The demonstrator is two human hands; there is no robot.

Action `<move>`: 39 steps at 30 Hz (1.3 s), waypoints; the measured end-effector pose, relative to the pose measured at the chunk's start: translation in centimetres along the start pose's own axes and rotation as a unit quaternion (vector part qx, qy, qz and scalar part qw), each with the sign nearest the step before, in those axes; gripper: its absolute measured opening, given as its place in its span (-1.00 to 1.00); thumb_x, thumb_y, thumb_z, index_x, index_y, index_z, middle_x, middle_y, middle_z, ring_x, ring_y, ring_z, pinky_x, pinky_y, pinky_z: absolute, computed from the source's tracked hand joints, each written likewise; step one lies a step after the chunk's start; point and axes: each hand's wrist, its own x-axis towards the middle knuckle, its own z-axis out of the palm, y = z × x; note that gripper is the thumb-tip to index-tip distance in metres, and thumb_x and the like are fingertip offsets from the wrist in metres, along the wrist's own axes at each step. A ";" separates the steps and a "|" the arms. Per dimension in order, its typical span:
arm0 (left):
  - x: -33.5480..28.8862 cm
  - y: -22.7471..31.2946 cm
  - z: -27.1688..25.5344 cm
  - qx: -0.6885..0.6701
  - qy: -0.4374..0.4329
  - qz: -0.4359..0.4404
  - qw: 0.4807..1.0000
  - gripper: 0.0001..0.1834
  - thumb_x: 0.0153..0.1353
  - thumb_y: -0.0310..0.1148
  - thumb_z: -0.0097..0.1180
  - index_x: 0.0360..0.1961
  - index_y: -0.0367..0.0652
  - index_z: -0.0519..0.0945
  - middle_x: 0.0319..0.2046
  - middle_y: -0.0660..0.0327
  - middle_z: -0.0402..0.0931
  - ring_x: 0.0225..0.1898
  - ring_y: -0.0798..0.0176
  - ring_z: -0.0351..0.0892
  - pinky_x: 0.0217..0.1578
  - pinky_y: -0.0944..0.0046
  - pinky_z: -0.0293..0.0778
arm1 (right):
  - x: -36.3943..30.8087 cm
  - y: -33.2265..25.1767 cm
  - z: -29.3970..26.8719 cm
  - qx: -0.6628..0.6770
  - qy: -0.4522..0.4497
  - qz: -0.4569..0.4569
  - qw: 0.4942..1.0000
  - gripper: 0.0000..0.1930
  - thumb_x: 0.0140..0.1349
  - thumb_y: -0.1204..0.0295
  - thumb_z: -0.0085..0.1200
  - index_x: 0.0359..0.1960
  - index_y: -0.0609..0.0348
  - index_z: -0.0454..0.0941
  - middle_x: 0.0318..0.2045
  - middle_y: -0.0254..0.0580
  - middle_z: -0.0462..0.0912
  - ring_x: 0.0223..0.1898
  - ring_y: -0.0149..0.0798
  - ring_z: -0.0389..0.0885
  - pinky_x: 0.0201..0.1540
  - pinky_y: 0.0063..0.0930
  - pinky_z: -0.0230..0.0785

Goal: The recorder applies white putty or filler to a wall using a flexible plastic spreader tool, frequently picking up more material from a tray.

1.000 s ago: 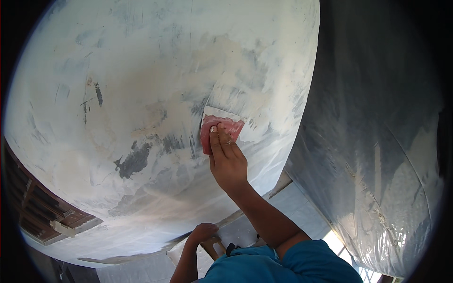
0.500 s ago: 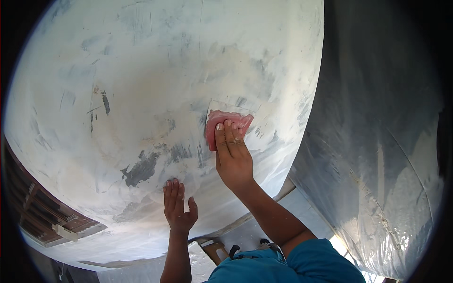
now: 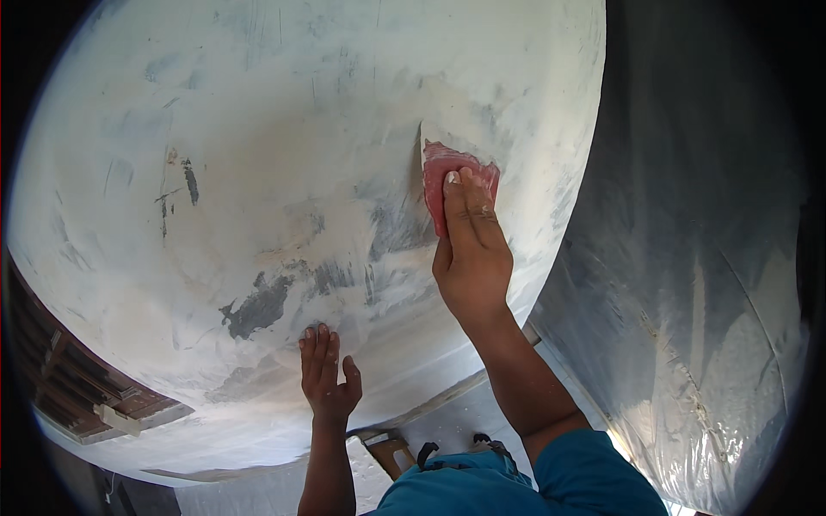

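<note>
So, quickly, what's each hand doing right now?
Left hand: open, fingers outstretched, seemingly resting on the pale curved surface; holding nothing visible.
Right hand: closed on a red spreader, held at the surface.

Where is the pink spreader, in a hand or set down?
In hand: the right hand holds the pink spreader, fingers laid over its face. Whether it lies flush on the pale curved surface, I cannot tell.

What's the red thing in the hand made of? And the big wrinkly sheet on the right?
The red tool in the right hand looks like plastic or rubber: evenly coloured and dull, with whitish smears. I can't tell which. The grey sheet is probably thin, glossy plastic: it has creases and bright glints.
</note>
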 end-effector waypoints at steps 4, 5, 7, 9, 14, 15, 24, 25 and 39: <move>0.1 0.3 0.3 -0.004 -0.004 -0.008 1.000 -0.48 0.17 -0.50 0.12 0.21 -0.32 0.56 0.29 -0.07 0.46 0.44 -0.15 0.29 0.44 -0.17 0.10 | -7.5 -1.7 3.2 0.005 -0.074 -0.052 0.996 -0.47 0.19 0.65 0.05 0.27 0.34 0.48 0.28 0.18 0.49 0.33 0.10 0.47 0.39 -0.07 0.31; 0.1 0.2 0.2 0.000 -0.004 -0.008 1.000 -0.48 0.16 -0.51 0.12 0.20 -0.32 0.56 0.29 -0.07 0.47 0.44 -0.15 0.29 0.45 -0.18 0.10 | -9.3 -2.6 2.9 0.010 -0.095 -0.053 0.994 -0.49 0.21 0.64 0.04 0.26 0.32 0.50 0.28 0.16 0.49 0.34 0.08 0.46 0.39 -0.07 0.30; -0.1 0.1 -0.2 0.005 -0.005 -0.011 1.000 -0.48 0.16 -0.51 0.11 0.20 -0.33 0.56 0.29 -0.07 0.47 0.44 -0.15 0.28 0.45 -0.18 0.10 | -11.3 -3.6 1.0 0.041 -0.118 -0.048 0.991 -0.49 0.20 0.63 0.05 0.25 0.32 0.51 0.26 0.16 0.52 0.32 0.07 0.48 0.38 -0.07 0.32; 0.1 0.2 -0.2 -0.002 -0.006 -0.007 1.000 -0.48 0.15 -0.51 0.12 0.20 -0.33 0.56 0.29 -0.07 0.47 0.44 -0.15 0.28 0.45 -0.18 0.09 | -10.6 -3.3 -1.0 0.068 -0.136 -0.043 0.987 -0.49 0.19 0.63 0.07 0.24 0.33 0.53 0.24 0.16 0.54 0.30 0.07 0.50 0.37 -0.07 0.33; -0.3 -0.3 -0.4 0.002 -0.006 -0.003 1.000 -0.47 0.15 -0.51 0.12 0.21 -0.32 0.56 0.29 -0.07 0.47 0.44 -0.14 0.28 0.45 -0.17 0.09 | -1.2 -0.9 -3.3 0.032 0.024 -0.016 0.999 -0.46 0.07 0.71 0.12 0.18 0.38 0.55 0.15 0.20 0.60 0.21 0.10 0.59 0.32 -0.08 0.40; -0.1 -0.1 -0.1 -0.002 -0.003 0.001 1.000 -0.47 0.15 -0.51 0.13 0.21 -0.32 0.56 0.29 -0.07 0.47 0.44 -0.14 0.28 0.45 -0.17 0.09 | 0.5 -0.1 -3.0 0.017 0.065 -0.017 0.998 -0.45 0.05 0.73 0.11 0.18 0.39 0.54 0.16 0.20 0.59 0.21 0.10 0.58 0.31 -0.08 0.41; 0.0 0.3 0.2 -0.003 -0.002 -0.005 1.000 -0.47 0.15 -0.51 0.12 0.21 -0.31 0.56 0.29 -0.06 0.47 0.45 -0.13 0.26 0.45 -0.16 0.08 | -13.2 -1.3 0.5 0.043 -0.140 -0.062 0.987 -0.58 0.16 0.65 0.13 0.11 0.31 0.62 0.14 0.12 0.62 0.23 0.04 0.58 0.35 -0.07 0.36; -0.2 0.1 0.0 -0.001 -0.003 -0.005 1.000 -0.47 0.15 -0.51 0.12 0.21 -0.31 0.56 0.29 -0.06 0.47 0.45 -0.13 0.26 0.45 -0.16 0.08 | -13.4 -1.3 -0.1 0.044 -0.139 -0.062 0.987 -0.58 0.16 0.65 0.13 0.11 0.31 0.62 0.14 0.12 0.62 0.23 0.04 0.58 0.35 -0.07 0.36; -0.3 -0.2 0.3 0.000 -0.001 -0.007 1.000 -0.50 0.18 -0.51 0.11 0.19 -0.31 0.57 0.29 -0.06 0.47 0.45 -0.14 0.26 0.45 -0.16 0.08 | -1.8 -1.1 0.9 -0.008 -0.046 -0.113 0.992 -0.51 0.15 0.72 0.08 0.17 0.30 0.59 0.22 0.11 0.57 0.26 0.05 0.55 0.34 -0.10 0.38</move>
